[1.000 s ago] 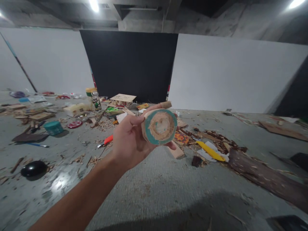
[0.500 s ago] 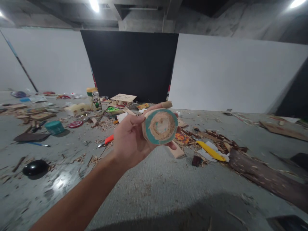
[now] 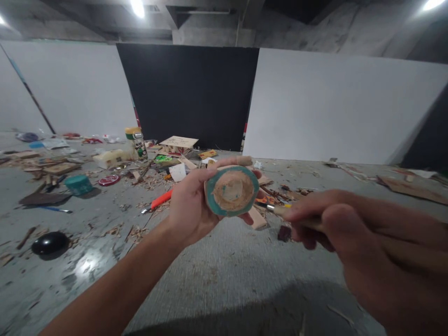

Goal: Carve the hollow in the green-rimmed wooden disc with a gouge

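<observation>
My left hand (image 3: pixel 191 203) grips a round wooden disc (image 3: pixel 233 190) and tilts its face toward me. The face has a teal painted rim around a rough, carved ring, with a paler raised middle. A finger of this hand wears a tan bandage (image 3: pixel 244 160). From the right comes my right hand (image 3: pixel 336 228), closed around a wooden-handled carving tool (image 3: pixel 280 211). Its metal end points left at the disc, a short way off and apart from it. The exact shape of the tip is too small to tell.
Wood shavings litter the grey floor (image 3: pixel 210 289). An orange utility knife (image 3: pixel 161 199), a teal jar (image 3: pixel 79 185), a black dome-shaped object (image 3: pixel 51 243) and a yellow-lidded bottle (image 3: pixel 136 143) are at the left. Boards and scraps lie at the back, before white and black panels (image 3: pixel 185 93).
My right hand has entered from the right with the carving tool. The disc in my left hand has shifted slightly left and down.
</observation>
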`<state>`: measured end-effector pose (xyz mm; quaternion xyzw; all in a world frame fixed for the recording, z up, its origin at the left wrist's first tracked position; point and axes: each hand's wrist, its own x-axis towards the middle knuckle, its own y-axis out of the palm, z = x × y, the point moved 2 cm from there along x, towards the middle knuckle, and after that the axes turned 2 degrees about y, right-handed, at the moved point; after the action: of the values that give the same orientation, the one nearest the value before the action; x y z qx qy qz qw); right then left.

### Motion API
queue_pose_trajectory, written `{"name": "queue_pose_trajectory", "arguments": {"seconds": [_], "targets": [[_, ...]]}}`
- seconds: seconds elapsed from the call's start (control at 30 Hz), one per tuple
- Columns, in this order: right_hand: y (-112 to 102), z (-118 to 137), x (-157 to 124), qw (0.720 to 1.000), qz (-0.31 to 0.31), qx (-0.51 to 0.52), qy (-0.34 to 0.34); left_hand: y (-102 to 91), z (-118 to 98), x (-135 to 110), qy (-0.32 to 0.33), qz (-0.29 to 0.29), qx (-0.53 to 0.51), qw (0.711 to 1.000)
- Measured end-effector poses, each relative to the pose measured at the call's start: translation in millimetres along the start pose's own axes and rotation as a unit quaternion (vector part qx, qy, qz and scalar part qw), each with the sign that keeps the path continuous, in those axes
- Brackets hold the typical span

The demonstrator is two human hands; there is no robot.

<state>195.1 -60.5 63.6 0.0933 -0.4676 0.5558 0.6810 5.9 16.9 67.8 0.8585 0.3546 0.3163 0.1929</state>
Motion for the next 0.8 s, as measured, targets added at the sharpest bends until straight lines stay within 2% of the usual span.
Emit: {"name": "queue_pose_trajectory", "arguments": {"seconds": [0.07, 0.17, 0.27, 0.33, 0.47, 0.6, 0.7, 0.8], "targets": [[2.7, 14.3, 7.7, 1.0, 0.021, 0.016, 0.003, -2.0, 0.7, 0.5, 0.003, 0.005, 0.004, 1.0], [10.2, 17.4, 14.9, 0.997, 0.039, 0.057, 0.014, -4.0, 0.8, 0.4, 0.002, 0.004, 0.009, 1.0], [13.2, 13.3, 16.9, 0.998, 0.044, 0.035, 0.028, -4.3, -0.2, 0.0, 0.006, -0.006, 0.014, 1.0], [11.5, 15.4, 17.0, 0.999, 0.049, -0.002, 0.011, -3.7, -1.0, -0.1, 0.013, -0.013, 0.013, 1.0], [11.0, 24.2, 16.8, 0.994, 0.045, -0.085, -0.061, -0.9, -2.0, -0.9, 0.014, -0.031, 0.005, 0.999], [23.5, 24.7, 15.4, 0.975, 0.042, -0.137, -0.169, 4.0, -3.2, -2.6, 0.012, -0.057, -0.05, 0.997], [28.7, 23.2, 14.6, 0.962, 0.023, -0.141, -0.232, 7.5, -5.4, -4.0, 0.014, -0.081, -0.067, 0.994], [28.5, 22.4, 15.0, 0.957, 0.042, -0.122, -0.258, 9.0, -7.4, -5.4, 0.023, -0.108, -0.063, 0.992]]}}
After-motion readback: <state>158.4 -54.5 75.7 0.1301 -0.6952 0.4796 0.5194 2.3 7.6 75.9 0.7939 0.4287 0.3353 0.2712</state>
